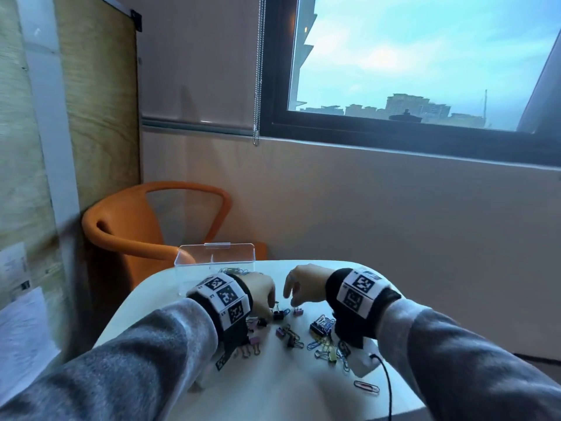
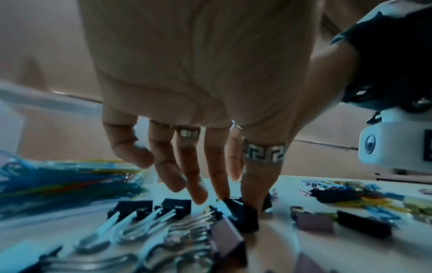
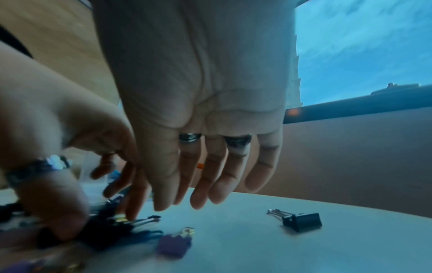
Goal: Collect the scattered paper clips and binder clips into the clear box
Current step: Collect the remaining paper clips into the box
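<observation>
The clear box [image 1: 212,259] stands at the far left edge of the white table [image 1: 273,387], with coloured paper clips [image 2: 65,177] piled in it. My left hand [image 1: 272,308] reaches down in front of the box; thumb and forefinger pinch a black binder clip [image 2: 243,214] that still sits on the table. My right hand [image 1: 290,296] hovers just to its right with relaxed fingers [image 3: 201,194] and holds nothing. A purple binder clip [image 3: 174,243] lies under it and a black one [image 3: 301,221] further right. Several more clips [image 1: 321,328] lie scattered between my wrists.
Pink binder clips [image 1: 253,344] lie beside my left wrist and a red paper clip [image 1: 365,387] near the table's front. A black cable [image 1: 386,381] runs off the front edge. An orange chair [image 1: 136,226] stands behind the box, with the wall and window beyond.
</observation>
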`<action>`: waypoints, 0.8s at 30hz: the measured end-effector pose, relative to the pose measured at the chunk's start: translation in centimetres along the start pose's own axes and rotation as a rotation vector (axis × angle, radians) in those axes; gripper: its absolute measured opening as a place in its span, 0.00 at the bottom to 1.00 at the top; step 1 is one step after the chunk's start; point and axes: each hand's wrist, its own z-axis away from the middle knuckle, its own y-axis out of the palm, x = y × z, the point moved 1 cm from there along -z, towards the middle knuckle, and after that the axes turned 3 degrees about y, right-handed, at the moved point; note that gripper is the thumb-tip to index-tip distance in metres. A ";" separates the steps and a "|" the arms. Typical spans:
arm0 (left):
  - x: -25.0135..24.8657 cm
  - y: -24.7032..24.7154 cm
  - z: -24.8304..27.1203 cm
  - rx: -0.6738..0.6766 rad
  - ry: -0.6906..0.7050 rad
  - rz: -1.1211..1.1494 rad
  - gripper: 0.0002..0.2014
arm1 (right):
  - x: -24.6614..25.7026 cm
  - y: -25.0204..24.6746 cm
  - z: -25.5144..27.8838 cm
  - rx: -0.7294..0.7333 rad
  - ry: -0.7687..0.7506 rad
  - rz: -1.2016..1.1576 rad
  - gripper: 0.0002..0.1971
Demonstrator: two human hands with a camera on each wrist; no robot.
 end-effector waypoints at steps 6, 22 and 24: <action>-0.1 0.4 0.3 -0.021 -0.055 0.131 0.21 | 0.1 1.0 -1.0 0.063 -0.036 0.062 0.17; -0.1 0.3 0.8 0.010 -0.080 -0.060 0.16 | -2.4 -0.2 2.3 -0.030 -0.027 -0.598 0.11; -0.2 0.2 0.7 0.034 -0.070 -0.078 0.16 | -2.9 -0.1 3.3 0.004 -0.019 -0.944 0.09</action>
